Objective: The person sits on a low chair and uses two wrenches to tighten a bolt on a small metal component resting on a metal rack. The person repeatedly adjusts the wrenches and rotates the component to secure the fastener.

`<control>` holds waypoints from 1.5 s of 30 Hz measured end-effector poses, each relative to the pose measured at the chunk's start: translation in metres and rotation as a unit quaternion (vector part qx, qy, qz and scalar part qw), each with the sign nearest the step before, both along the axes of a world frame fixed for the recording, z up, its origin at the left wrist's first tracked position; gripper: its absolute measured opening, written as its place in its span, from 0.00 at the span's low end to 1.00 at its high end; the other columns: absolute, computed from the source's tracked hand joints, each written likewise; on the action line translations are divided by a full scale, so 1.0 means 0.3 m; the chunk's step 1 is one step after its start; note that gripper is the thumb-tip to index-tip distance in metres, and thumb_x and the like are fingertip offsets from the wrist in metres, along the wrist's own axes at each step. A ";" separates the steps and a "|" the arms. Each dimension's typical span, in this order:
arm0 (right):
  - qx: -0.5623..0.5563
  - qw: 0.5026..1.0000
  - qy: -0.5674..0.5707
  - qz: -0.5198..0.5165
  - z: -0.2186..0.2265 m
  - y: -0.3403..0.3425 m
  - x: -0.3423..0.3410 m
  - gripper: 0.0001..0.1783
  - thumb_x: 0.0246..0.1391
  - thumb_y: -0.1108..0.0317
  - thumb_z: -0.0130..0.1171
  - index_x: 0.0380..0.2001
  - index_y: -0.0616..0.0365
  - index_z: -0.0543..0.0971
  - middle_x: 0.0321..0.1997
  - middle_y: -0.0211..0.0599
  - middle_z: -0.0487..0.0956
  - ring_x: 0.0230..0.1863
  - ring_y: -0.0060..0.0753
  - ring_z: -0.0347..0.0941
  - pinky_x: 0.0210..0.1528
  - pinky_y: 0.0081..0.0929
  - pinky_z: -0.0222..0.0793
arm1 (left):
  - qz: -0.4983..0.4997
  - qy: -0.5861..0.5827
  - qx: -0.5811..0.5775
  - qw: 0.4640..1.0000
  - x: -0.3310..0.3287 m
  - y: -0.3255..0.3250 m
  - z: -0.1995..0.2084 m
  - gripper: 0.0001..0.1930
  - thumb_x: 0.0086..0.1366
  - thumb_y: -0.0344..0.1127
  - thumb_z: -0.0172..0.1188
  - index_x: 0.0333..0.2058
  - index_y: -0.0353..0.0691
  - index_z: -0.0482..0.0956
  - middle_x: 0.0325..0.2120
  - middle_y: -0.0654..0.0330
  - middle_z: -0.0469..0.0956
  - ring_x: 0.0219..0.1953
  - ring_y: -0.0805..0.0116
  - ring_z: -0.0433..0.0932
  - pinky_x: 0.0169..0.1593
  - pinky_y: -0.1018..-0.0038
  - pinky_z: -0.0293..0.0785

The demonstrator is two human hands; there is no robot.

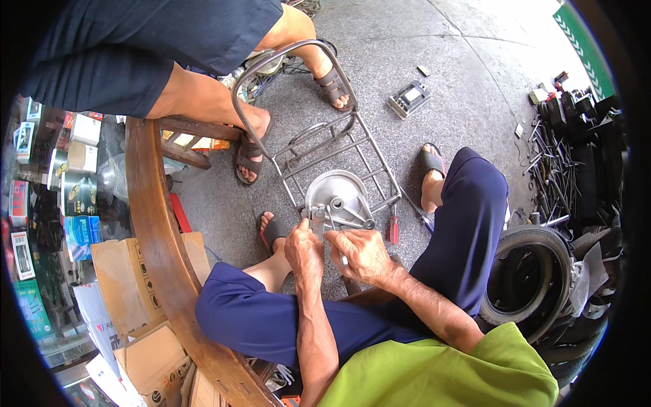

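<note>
The right hand (359,254) could pass over floor (401,136) off the right edge of the metal rack (325,159); a red screwdriver (394,230) lies by that edge's near corner, and a co-worker's foot (249,161) blocks the left edge.

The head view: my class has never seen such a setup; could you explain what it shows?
No robot here: a person works bare-handed, seen from above by a head-worn fisheye camera, so edges curve. The left hand seems to grip the near edge of a round silvery part; the right hand holds a slim metal piece, its kind unclear. Beyond them is a tubular metal rack. On the grey floor are a red-handled screwdriver and a small boxy object. Tyres are at the right; another person's sandalled feet show opposite.
</note>
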State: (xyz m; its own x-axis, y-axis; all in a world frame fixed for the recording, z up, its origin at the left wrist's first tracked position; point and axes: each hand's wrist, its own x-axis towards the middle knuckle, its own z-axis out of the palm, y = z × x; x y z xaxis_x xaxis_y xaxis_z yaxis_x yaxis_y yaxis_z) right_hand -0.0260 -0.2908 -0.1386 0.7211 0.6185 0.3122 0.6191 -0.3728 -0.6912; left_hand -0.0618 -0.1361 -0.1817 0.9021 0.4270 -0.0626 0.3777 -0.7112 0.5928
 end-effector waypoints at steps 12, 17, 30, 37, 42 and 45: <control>0.130 0.922 0.317 -0.178 -0.052 0.072 0.306 0.18 0.67 0.58 0.50 0.29 0.61 0.74 0.17 0.39 0.80 0.21 0.35 0.80 0.27 0.34 0.72 | 0.007 0.005 0.043 0.999 0.013 -0.016 0.018 0.14 0.54 0.20 0.56 0.41 0.29 0.80 0.32 0.40 0.80 0.37 0.41 0.80 0.42 0.54 0.75; 0.147 0.939 0.230 -0.209 -0.003 0.057 0.246 0.13 0.66 0.64 0.51 0.29 0.61 0.73 0.15 0.39 0.78 0.18 0.37 0.78 0.22 0.34 0.71 | 0.010 -0.007 0.047 0.999 0.006 -0.014 0.010 0.14 0.54 0.20 0.56 0.41 0.29 0.81 0.32 0.41 0.80 0.37 0.41 0.80 0.42 0.54 0.76; 0.141 0.986 -0.041 -0.078 -0.050 0.010 0.042 0.14 0.47 0.82 0.61 0.39 0.62 0.73 0.20 0.36 0.75 0.19 0.39 0.75 0.22 0.34 0.72 | 0.011 -0.005 0.011 1.000 0.013 -0.009 -0.001 0.12 0.56 0.22 0.53 0.38 0.29 0.81 0.30 0.34 0.79 0.36 0.36 0.79 0.41 0.53 0.74; 0.124 0.989 -0.050 -0.065 -0.050 0.010 0.033 0.14 0.47 0.83 0.59 0.40 0.65 0.73 0.23 0.38 0.79 0.21 0.39 0.78 0.25 0.32 0.74 | -0.011 0.007 0.034 0.999 0.001 0.001 -0.015 0.14 0.57 0.22 0.55 0.43 0.28 0.79 0.32 0.41 0.80 0.37 0.42 0.80 0.41 0.54 0.75; 0.113 0.990 -0.070 -0.051 -0.059 0.017 0.031 0.18 0.42 0.80 0.63 0.40 0.64 0.74 0.24 0.36 0.77 0.24 0.37 0.77 0.26 0.32 0.73 | -0.011 -0.004 0.038 0.999 0.006 -0.004 -0.003 0.13 0.56 0.22 0.55 0.42 0.27 0.80 0.31 0.41 0.80 0.36 0.42 0.81 0.40 0.55 0.76; 0.081 0.993 -0.083 -0.031 -0.065 0.013 0.010 0.19 0.43 0.77 0.64 0.42 0.65 0.75 0.28 0.38 0.79 0.30 0.39 0.80 0.31 0.32 0.75 | -0.005 0.001 0.020 1.000 0.006 -0.007 0.006 0.13 0.57 0.22 0.55 0.41 0.27 0.79 0.31 0.41 0.80 0.35 0.42 0.81 0.40 0.55 0.76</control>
State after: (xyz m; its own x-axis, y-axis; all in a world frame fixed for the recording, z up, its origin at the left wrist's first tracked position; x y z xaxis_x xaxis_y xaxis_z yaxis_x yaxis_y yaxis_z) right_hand -0.0229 -0.2870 -0.1580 0.6867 0.5054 0.5224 0.7088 -0.3060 -0.6356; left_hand -0.0599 -0.1383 -0.1798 0.9062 0.4202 -0.0466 0.3713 -0.7385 0.5628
